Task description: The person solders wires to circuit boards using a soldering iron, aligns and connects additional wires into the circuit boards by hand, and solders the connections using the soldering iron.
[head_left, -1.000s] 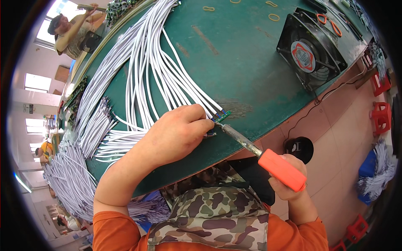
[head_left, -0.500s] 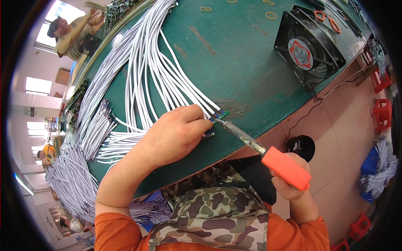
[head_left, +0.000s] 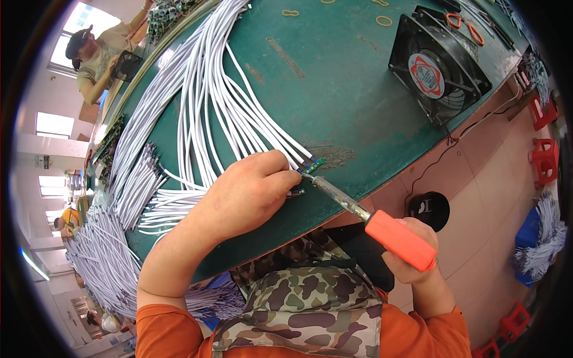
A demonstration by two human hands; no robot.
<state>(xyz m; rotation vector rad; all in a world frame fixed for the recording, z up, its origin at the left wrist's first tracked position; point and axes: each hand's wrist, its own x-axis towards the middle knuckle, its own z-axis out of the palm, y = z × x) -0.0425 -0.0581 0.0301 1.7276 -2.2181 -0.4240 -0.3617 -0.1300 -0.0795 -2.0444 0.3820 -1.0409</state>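
My right hand (head_left: 412, 250) is wrapped round the orange handle of a soldering iron (head_left: 394, 238). Its metal shaft slants up and left, and the tip meets a small green circuit board (head_left: 313, 166) near the table's front edge. Fingers pinched, my left hand (head_left: 253, 188) closes on the end of a white cable beside that board; the hand hides most of the grip. Short blue wires join white cables (head_left: 271, 122) to the board. These cables fan out from a thick bundle at the far left. Another small board (head_left: 295, 192) shows partly below my left fingertips.
A black fan (head_left: 441, 65) stands on the green table (head_left: 334, 77) at the right, near orange-handled scissors (head_left: 465, 28). Rubber bands (head_left: 384, 21) lie at the back. More cable bundles (head_left: 101, 256) fill the left. Below the table edge is a black bin (head_left: 428, 210). A co-worker (head_left: 98, 59) sits far left.
The soldering iron and my right hand have shifted slightly left and up. My left hand stays nearly in place. The far-left co-worker's raised arms have come down toward a small black fan.
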